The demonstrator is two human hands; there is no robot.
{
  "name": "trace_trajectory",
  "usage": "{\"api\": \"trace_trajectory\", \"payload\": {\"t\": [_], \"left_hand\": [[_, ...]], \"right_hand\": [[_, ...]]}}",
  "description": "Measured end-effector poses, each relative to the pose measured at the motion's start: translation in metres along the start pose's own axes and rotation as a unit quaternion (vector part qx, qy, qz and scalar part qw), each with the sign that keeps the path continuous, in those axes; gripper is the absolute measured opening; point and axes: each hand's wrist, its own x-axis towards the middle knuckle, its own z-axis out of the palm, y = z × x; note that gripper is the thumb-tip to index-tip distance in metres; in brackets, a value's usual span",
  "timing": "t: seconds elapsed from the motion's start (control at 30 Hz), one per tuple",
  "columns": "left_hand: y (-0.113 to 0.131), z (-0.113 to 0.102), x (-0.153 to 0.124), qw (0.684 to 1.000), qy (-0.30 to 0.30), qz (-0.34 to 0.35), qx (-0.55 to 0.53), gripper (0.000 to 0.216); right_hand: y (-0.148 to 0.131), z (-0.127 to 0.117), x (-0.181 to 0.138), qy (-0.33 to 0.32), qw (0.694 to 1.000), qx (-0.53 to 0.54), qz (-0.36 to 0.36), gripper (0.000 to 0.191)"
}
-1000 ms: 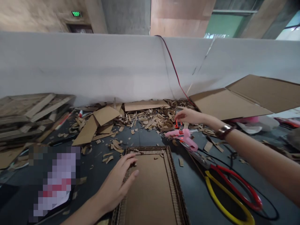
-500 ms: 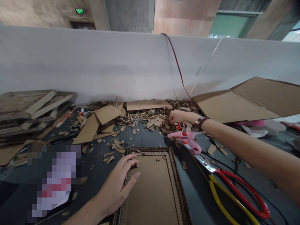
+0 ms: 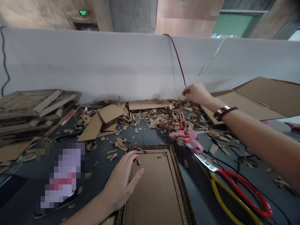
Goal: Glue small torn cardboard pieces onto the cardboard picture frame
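Note:
My left hand [image 3: 126,179] lies with fingers spread over the left edge of a shallow cardboard tray [image 3: 153,187]. The tray has a raised corrugated border, and small cardboard bits lie inside it. My right hand [image 3: 198,93] is raised over the scrap pile near the white partition, its fingers pinched together. What they hold, if anything, is hard to make out. Below that hand are an orange utility knife [image 3: 182,120] and a pink hot glue gun [image 3: 189,139]. Large scissors [image 3: 211,167] with one red and one yellow handle lie right of the tray.
Cardboard scraps [image 3: 154,120] litter the back of the dark table. Stacked cardboard frames [image 3: 39,104] stand at left, near a pixelated object [image 3: 63,175]. A folded cardboard sheet [image 3: 260,98] leans at right. A red and black cord [image 3: 178,59] hangs over the white partition [image 3: 105,65].
My right hand has risen from the scraps beside the utility knife and moved up and right, uncovering the knife. The left hand keeps its place on the tray. The view has shifted slightly.

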Motion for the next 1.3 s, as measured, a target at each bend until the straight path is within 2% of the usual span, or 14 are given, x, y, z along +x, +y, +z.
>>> {"api": "trace_trajectory", "payload": {"t": [0.13,0.17,0.23,0.27,0.33,0.37,0.43,0.5,0.6,0.73,0.83,1.0,1.2,1.3], "left_hand": [[-0.001,0.000,-0.002,1.000,0.023,0.021,0.000,0.034],[-0.001,0.000,-0.002,0.999,0.033,0.031,-0.005,0.035],[-0.001,-0.001,-0.003,0.997,0.057,0.050,-0.017,0.041],[-0.001,-0.002,-0.003,0.996,0.068,0.058,-0.024,0.046],[0.000,-0.003,-0.004,0.993,0.085,0.069,-0.046,0.058],[0.000,-0.003,-0.005,0.991,0.091,0.074,-0.059,0.063],[0.001,-0.004,-0.007,0.989,0.090,0.089,-0.078,0.067],[0.001,-0.005,-0.008,0.987,0.073,0.114,-0.084,0.066],[0.002,-0.005,-0.010,0.984,0.043,0.160,-0.072,0.057],[0.004,-0.004,-0.009,0.979,0.028,0.193,-0.053,0.034],[0.006,-0.004,-0.007,0.983,0.011,0.179,-0.048,0.023],[0.007,-0.006,-0.007,0.980,-0.010,0.186,-0.069,0.027],[0.006,-0.008,-0.010,0.964,0.056,0.246,-0.088,0.037],[0.004,-0.010,-0.008,0.970,0.074,0.209,-0.100,0.040]], "right_hand": [[-0.036,-0.023,-0.021,0.128,0.992,0.001,0.009,0.031],[-0.052,-0.025,-0.034,0.150,0.988,0.016,-0.015,0.031],[-0.086,-0.027,-0.068,0.198,0.967,0.113,-0.115,0.033],[-0.102,-0.025,-0.088,0.192,0.954,0.153,-0.170,0.036],[-0.131,-0.019,-0.129,0.150,0.935,0.220,-0.234,0.035],[-0.141,-0.015,-0.147,0.113,0.931,0.246,-0.245,0.033],[-0.155,-0.003,-0.176,0.055,0.918,0.326,-0.221,0.025],[-0.160,0.010,-0.192,0.028,0.897,0.407,-0.169,0.022],[-0.162,0.027,-0.198,-0.033,0.864,0.495,-0.090,0.025],[-0.165,0.035,-0.197,-0.090,0.832,0.547,-0.014,0.023],[-0.165,0.035,-0.200,-0.108,0.835,0.540,-0.005,0.018],[-0.164,0.037,-0.208,-0.104,0.850,0.514,-0.046,0.018],[-0.168,0.028,-0.204,-0.100,0.873,0.475,-0.044,0.024],[-0.153,0.008,-0.215,-0.049,0.862,0.503,-0.035,0.023]]}}
